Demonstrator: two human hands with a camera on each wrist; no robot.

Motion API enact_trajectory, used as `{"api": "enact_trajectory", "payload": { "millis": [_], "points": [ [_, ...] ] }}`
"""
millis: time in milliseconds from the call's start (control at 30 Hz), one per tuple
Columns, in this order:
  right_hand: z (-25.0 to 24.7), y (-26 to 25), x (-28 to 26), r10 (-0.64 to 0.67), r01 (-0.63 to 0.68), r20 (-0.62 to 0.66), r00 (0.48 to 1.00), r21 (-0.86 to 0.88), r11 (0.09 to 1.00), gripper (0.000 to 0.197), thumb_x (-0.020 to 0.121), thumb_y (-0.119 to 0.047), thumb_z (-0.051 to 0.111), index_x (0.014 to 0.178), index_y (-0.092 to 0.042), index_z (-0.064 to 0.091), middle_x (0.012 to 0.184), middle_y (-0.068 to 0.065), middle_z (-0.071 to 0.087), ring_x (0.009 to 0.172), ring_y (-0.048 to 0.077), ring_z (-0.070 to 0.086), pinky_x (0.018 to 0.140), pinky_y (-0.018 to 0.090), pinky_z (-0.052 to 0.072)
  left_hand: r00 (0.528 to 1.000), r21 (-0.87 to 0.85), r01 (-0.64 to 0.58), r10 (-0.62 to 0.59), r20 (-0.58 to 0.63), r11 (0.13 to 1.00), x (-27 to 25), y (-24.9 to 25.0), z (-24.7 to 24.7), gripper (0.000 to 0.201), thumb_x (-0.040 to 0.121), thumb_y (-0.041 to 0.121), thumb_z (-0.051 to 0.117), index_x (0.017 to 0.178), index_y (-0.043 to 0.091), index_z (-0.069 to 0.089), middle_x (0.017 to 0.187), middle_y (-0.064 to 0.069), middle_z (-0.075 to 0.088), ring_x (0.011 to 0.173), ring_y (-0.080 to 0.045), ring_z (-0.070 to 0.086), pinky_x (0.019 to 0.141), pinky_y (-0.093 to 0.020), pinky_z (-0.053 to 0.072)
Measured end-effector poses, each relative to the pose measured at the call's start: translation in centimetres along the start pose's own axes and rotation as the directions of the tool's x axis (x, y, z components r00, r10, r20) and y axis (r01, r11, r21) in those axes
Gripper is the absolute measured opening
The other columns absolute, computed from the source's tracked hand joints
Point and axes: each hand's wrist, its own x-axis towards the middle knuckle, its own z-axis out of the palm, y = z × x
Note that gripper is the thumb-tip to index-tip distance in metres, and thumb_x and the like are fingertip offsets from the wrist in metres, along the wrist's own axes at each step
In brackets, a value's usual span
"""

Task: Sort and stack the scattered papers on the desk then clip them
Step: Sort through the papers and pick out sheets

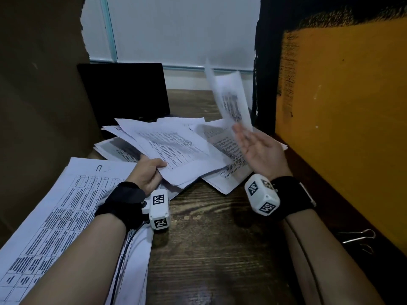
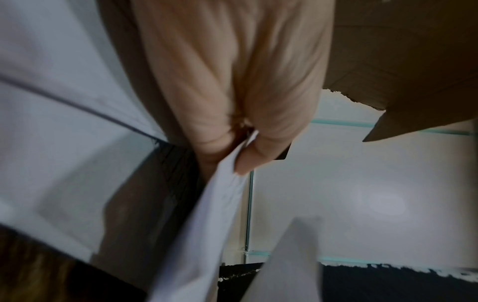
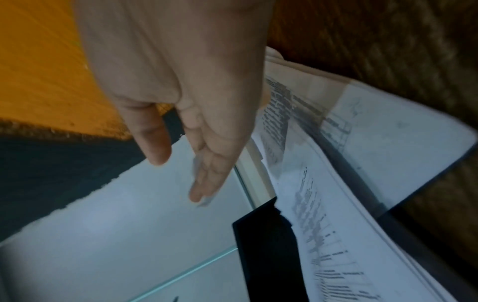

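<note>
Printed papers (image 1: 222, 146) lie scattered in a loose heap on the wooden desk (image 1: 209, 249). My left hand (image 1: 152, 170) grips the near corner of a few sheets (image 1: 176, 148) from the heap; the left wrist view shows the thumb (image 2: 253, 159) pressing the sheets (image 2: 212, 214) against curled fingers. My right hand (image 1: 251, 144) is raised palm up at the heap's right side, its fingers (image 3: 204, 173) straight and the thumb apart. One blurred sheet (image 1: 233, 100) stands upright in the air at its fingertips; whether it is pinched is unclear. Two binder clips (image 1: 361, 236) lie by my right forearm.
A stack of large table-printed sheets (image 1: 66, 205) lies under my left forearm. A dark laptop (image 1: 125, 91) stands open behind the heap. Brown cardboard (image 1: 39, 84) walls the left side and a yellow and black board (image 1: 341, 106) the right.
</note>
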Motion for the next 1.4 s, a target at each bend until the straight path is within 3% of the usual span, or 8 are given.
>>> {"api": "enact_trajectory", "payload": {
  "millis": [267,500,667,867,1033,1167,1267,1400],
  "points": [
    [0.0,4.1,-0.2,0.428,-0.418,-0.071,0.901,-0.410,0.811,0.047,0.091,-0.007,0.046,0.135,0.010,0.043,0.118,0.026,0.065,0.104,0.027,0.069,0.090,0.031,0.056,0.991,0.101,0.110,-0.117,0.067,0.989,0.2,-0.3,-0.2,0.065,0.090,-0.022,0.027,0.147,0.009,0.021,0.150,-0.020,0.032,0.132,-0.040,0.041,0.094,-0.046,0.048],
    [0.7,5.9,-0.4,0.663,-0.539,-0.030,0.748,-0.610,0.581,0.038,0.097,-0.016,0.041,0.134,-0.007,0.047,0.119,0.022,0.065,0.100,0.023,0.071,0.084,0.026,0.058,0.987,0.059,0.160,-0.161,0.014,0.985,-0.5,0.3,0.6,0.038,0.103,0.023,0.038,0.130,-0.002,0.045,0.120,-0.021,0.062,0.104,-0.031,0.063,0.070,-0.044,0.059],
    [-0.1,2.6,0.4,0.179,-0.352,-0.325,0.929,-0.620,0.702,0.020,0.094,-0.013,0.055,0.114,-0.009,0.058,0.101,0.015,0.067,0.073,0.022,0.070,0.067,0.029,0.060,0.985,0.253,0.154,-0.129,-0.111,0.955,-0.1,-0.1,-0.2,0.061,0.094,-0.010,0.044,0.146,0.001,0.013,0.143,-0.026,0.039,0.109,-0.035,0.058,0.066,-0.034,0.060],
    [-2.6,-1.9,0.4,-0.497,-0.232,-0.706,0.504,-0.665,0.710,0.046,0.084,-0.010,0.058,0.129,-0.008,0.050,0.126,0.007,0.052,0.111,0.028,0.053,0.079,0.034,0.044,0.988,0.386,0.131,-0.154,0.030,0.913,-0.4,0.1,-0.4,0.073,0.094,-0.009,0.045,0.151,0.024,0.015,0.148,-0.016,0.039,0.108,-0.031,0.060,0.061,-0.029,0.059],
    [-1.5,0.2,0.1,-0.176,-0.246,-0.601,0.779,-0.552,0.796,0.026,0.088,-0.009,0.052,0.114,-0.012,0.050,0.096,0.013,0.056,0.090,0.031,0.059,0.086,0.043,0.049,0.974,0.527,0.129,-0.208,0.094,0.840,-0.8,0.4,-0.6,0.077,0.093,-0.001,0.053,0.152,0.030,0.015,0.156,-0.006,0.030,0.135,-0.033,0.041,0.090,-0.038,0.055],
    [-1.6,1.9,0.7,0.079,-0.435,-0.539,0.838,-0.574,0.694,0.022,0.091,-0.020,0.060,0.105,-0.003,0.055,0.098,0.015,0.062,0.070,0.024,0.067,0.077,0.037,0.053,0.966,0.590,0.117,-0.230,0.120,0.799,-1.4,0.7,-0.2,0.078,0.093,-0.001,0.054,0.152,0.032,0.014,0.156,-0.001,0.030,0.137,-0.034,0.038,0.104,-0.054,0.041],
    [-2.0,2.8,1.0,0.230,-0.519,-0.484,0.844,-0.629,0.579,0.051,0.089,-0.050,0.059,0.112,-0.004,0.056,0.112,0.019,0.064,0.091,0.029,0.068,0.068,0.035,0.060,0.961,0.627,0.105,-0.241,0.135,0.772,-1.7,0.8,0.1,0.075,0.094,-0.003,0.050,0.152,0.030,0.015,0.154,-0.003,0.033,0.136,-0.037,0.038,0.109,-0.054,0.034],
    [-2.4,3.0,1.2,0.069,-0.416,-0.455,0.888,-0.730,0.542,0.039,0.093,-0.035,0.060,0.123,-0.010,0.060,0.097,0.008,0.070,0.080,0.023,0.069,0.061,0.032,0.057,0.956,0.635,0.090,-0.245,0.160,0.767,-1.9,0.9,0.2,0.073,0.095,-0.004,0.049,0.151,0.029,0.018,0.152,-0.005,0.037,0.133,-0.034,0.044,0.105,-0.052,0.041]
  ]
}}
